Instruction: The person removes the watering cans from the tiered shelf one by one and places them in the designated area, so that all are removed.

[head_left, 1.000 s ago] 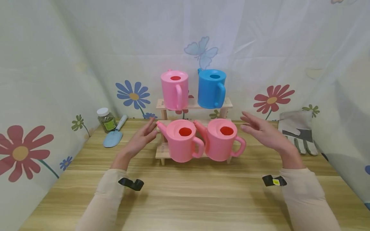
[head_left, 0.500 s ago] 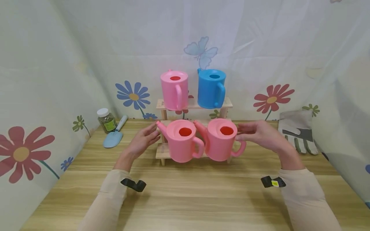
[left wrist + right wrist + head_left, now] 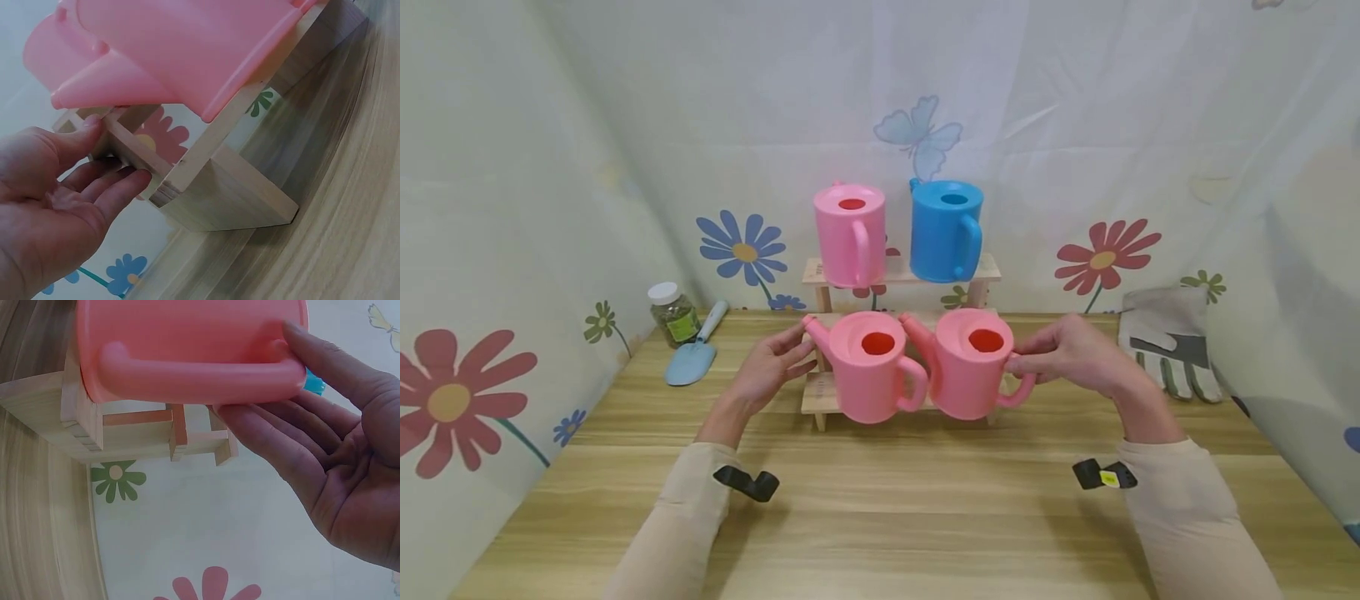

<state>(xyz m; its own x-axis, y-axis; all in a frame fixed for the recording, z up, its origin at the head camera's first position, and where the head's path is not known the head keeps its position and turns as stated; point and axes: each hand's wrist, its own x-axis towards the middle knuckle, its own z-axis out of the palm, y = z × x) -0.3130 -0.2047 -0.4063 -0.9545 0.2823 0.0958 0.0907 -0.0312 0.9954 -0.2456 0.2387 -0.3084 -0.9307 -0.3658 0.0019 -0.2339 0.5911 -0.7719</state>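
Note:
Two coral-pink watering cans, a left one (image 3: 867, 379) and a right one (image 3: 962, 379), stand side by side on the lower part of a wooden stepped stand (image 3: 820, 396). Above them sit a lighter pink can (image 3: 842, 237) and a blue can (image 3: 938, 242). My right hand (image 3: 1078, 358) holds the right can's handle (image 3: 206, 381) at its upper end, thumb over it and fingers behind, fingertips partly hidden. Beside the stand's left side is my left hand (image 3: 62, 194), thumb below the left can's spout (image 3: 94, 84), fingers loosely bent by the wood. Whether they touch is unclear.
A lidded jar (image 3: 673, 315) and a light-blue trowel (image 3: 692, 358) lie at the table's back left. Gardening gloves (image 3: 1172, 342) are at the back right. A flower-printed curtain (image 3: 760, 125) encloses the wooden table (image 3: 887, 517).
My right hand has moved left, from beside the right can onto its handle, and its fingers have closed in. The left hand has drawn slightly nearer the stand. The cans stay in place.

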